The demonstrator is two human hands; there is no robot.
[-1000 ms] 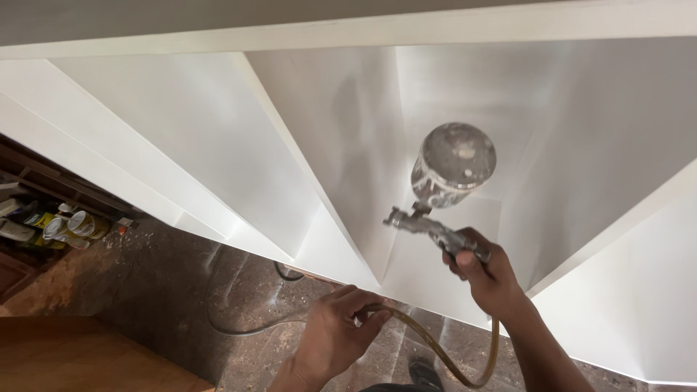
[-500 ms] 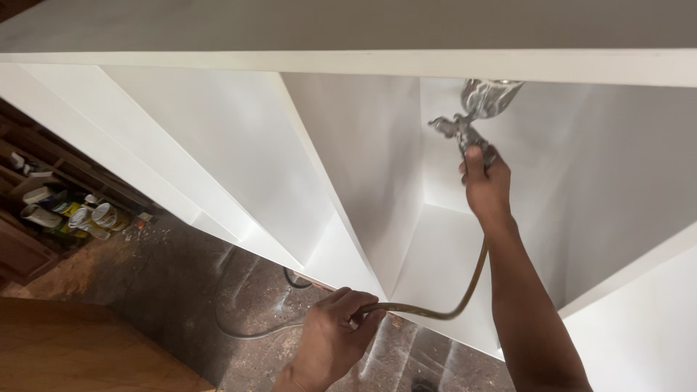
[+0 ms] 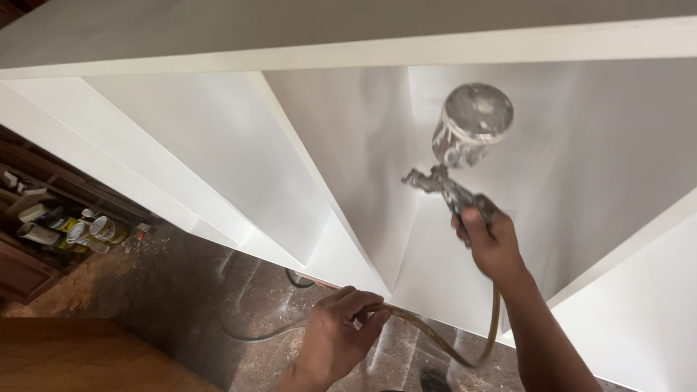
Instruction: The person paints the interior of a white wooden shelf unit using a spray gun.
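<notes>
Item, spray gun [image 3: 454, 156]: metal, paint-flecked, round cup on top, gripped at the handle by my right hand [image 3: 492, 243], fingers wrapped fully round it. I log it lower and nearer than half a second ago, when the arm was stretched deep toward the back upper corner of the compartment; it now sits about mid-height in the opening, roughly where it was a second ago. Item, hose [image 3: 428, 334]: tan, running down from the gun handle, looping below the wrist and across to my left hand [image 3: 335, 334], which is closed loosely about it, fingers curled over the top; that hand has hardly shifted between views. Item, white cabinet [image 3: 218, 152]: open-fronted, divided by an upright partition [image 3: 319, 181] whose front edge runs just left of the gun; the nozzle is apart from it, pointing at the partition's inner face. I note free room around the gun on all sides within the compartment, with the top rail [image 3: 363, 51] well above the cup and a slanted white edge [image 3: 624, 239] near my right forearm. Item, stone floor [image 3: 174, 290]: dark, mottled, below the cabinet. Item, paint tins [image 3: 80, 229]: a cluster on a low shelf at far left, well apart from both hands.
</notes>
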